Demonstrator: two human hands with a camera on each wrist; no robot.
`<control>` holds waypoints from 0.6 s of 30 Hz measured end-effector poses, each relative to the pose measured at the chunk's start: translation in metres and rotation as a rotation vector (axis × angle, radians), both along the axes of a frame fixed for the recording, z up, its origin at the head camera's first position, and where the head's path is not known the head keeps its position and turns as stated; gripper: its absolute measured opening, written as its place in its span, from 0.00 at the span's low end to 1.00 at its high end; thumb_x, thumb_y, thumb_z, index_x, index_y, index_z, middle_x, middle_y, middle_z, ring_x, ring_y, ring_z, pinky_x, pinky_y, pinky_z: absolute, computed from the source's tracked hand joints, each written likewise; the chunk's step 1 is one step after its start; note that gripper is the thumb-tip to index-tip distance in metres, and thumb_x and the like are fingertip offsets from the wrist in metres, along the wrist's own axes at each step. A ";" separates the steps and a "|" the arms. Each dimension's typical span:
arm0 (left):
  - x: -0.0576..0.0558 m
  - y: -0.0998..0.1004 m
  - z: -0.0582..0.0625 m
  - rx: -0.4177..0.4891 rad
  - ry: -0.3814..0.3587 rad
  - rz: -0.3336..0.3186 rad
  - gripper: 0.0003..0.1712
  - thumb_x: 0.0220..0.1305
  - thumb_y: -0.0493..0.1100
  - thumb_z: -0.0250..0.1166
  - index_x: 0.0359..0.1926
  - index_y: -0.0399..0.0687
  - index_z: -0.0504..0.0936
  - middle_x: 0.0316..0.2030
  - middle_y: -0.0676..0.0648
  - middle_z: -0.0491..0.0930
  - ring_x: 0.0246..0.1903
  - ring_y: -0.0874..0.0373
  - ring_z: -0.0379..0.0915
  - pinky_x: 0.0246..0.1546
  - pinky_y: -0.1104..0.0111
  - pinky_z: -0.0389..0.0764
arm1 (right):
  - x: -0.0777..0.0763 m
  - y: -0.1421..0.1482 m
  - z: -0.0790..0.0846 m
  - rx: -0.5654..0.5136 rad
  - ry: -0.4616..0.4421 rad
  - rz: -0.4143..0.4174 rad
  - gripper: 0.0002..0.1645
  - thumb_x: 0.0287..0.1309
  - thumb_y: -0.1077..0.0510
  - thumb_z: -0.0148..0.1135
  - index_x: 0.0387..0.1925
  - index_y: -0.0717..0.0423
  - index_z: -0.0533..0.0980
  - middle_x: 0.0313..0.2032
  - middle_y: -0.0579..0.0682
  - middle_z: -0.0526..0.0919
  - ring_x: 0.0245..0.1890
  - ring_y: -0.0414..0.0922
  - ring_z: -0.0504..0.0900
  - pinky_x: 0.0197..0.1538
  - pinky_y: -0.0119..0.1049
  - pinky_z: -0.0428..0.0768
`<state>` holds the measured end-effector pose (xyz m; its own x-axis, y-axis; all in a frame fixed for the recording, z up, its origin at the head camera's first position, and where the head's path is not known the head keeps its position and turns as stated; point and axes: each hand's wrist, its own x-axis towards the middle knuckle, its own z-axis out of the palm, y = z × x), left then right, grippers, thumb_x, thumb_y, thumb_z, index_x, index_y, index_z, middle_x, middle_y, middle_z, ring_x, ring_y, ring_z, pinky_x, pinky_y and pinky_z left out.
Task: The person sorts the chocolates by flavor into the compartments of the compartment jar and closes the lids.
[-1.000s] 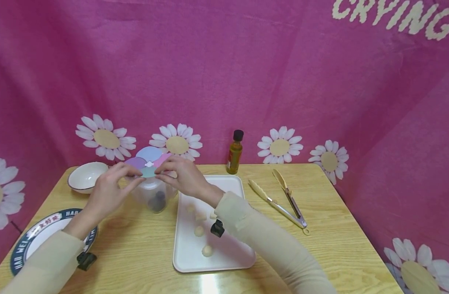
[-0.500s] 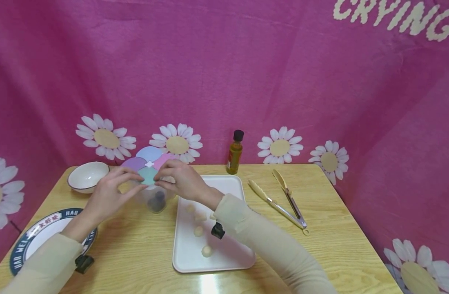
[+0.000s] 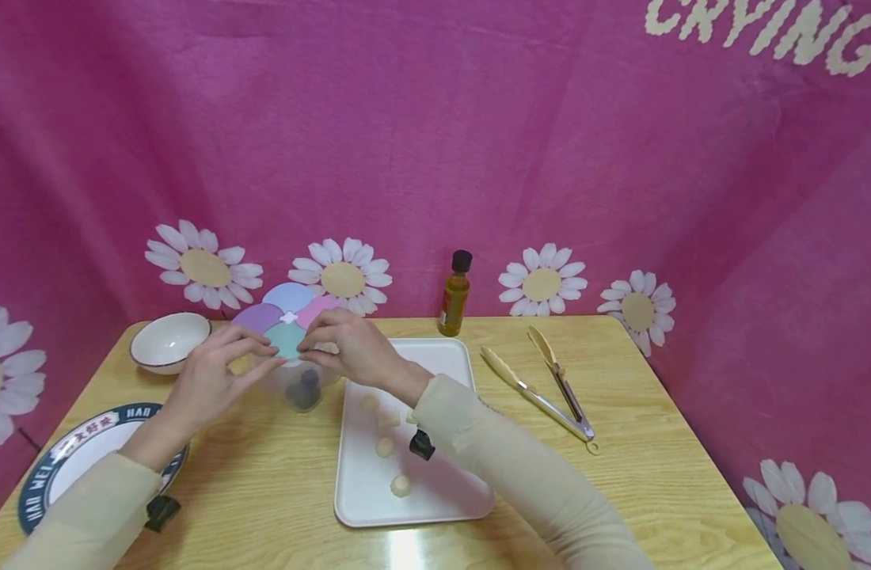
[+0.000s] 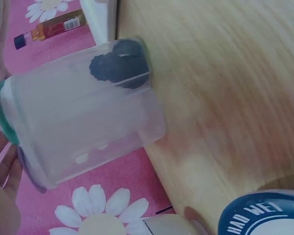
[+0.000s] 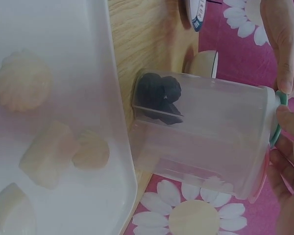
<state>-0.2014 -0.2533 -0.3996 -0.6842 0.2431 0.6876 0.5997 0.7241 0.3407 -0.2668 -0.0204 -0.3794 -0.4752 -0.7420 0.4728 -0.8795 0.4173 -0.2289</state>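
A clear plastic storage jar [image 3: 270, 381] with compartments stands upright on the table, under a lid of several coloured petal flaps. My left hand [image 3: 218, 370] pinches the left edge of the green flap [image 3: 287, 340], thumb and forefinger at its rim. Opposite it, my right hand [image 3: 353, 347] pinches the flap's right edge. Blue [image 3: 288, 297], purple [image 3: 256, 317] and pink [image 3: 317, 309] flaps lie around the lid's white centre. Dark, rounded pieces [image 5: 157, 95] sit at the bottom of one compartment. Both wrist views show the jar's side, with fingers at the lid.
Right of the jar lies a white tray [image 3: 443, 507] bearing several pale dough-like pieces [image 3: 401, 485]. Open tongs [image 3: 549, 408] rest farther right, and an oil bottle [image 3: 454, 297] stands behind. On the left are a white bowl [image 3: 168, 340] and a dark-rimmed plate [image 3: 39, 483].
The green flap, seen tilted and narrow a second ago, now lies flatter and shows more of its face. Both hands shifted slightly down with it. Over the last half second little differs.
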 end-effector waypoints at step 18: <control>0.004 0.002 0.003 -0.088 -0.058 0.022 0.18 0.46 0.36 0.85 0.39 0.46 0.90 0.38 0.49 0.83 0.42 0.57 0.74 0.45 0.88 0.68 | -0.008 0.011 0.000 0.059 0.049 0.041 0.12 0.65 0.53 0.74 0.48 0.49 0.90 0.47 0.46 0.89 0.48 0.41 0.84 0.53 0.28 0.82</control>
